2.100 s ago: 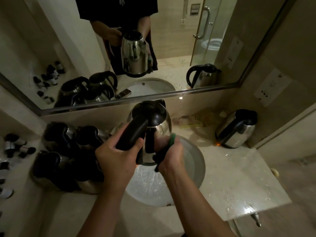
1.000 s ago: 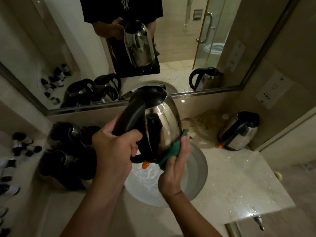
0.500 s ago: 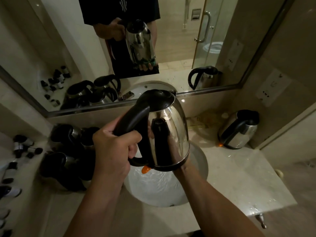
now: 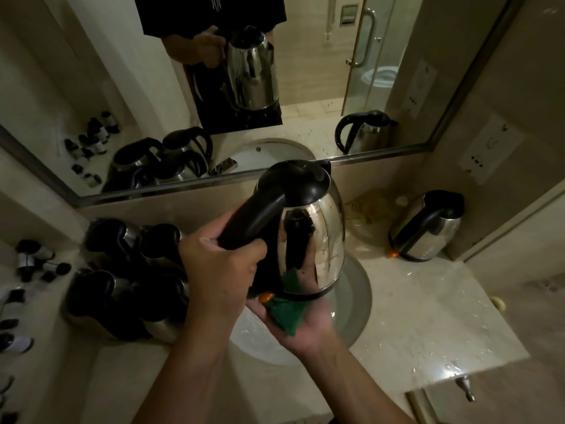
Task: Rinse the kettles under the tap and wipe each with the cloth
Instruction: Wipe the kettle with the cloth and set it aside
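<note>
A shiny steel kettle (image 4: 324, 240) with a black lid and handle hangs upright above the round sink (image 4: 357, 298). My left hand (image 4: 220, 267) grips its black handle. My right hand (image 4: 305, 328) lies palm up beneath the kettle's base and holds a green cloth (image 4: 287, 313) against the lower edge. Part of the cloth is hidden behind the kettle. An orange switch (image 4: 265, 297) shows at the handle's foot. The tap is hidden behind the kettle.
Several more kettles (image 4: 128, 276) crowd the counter left of the sink. One kettle (image 4: 428, 228) stands alone at the back right on the wet marble counter (image 4: 428, 316). Small bottles (image 4: 33, 258) lie at the far left. A mirror (image 4: 305, 87) spans the wall.
My right hand has come from behind the kettle's far side to underneath its base, bringing the green cloth back into sight. The kettle stays raised over the sink.
</note>
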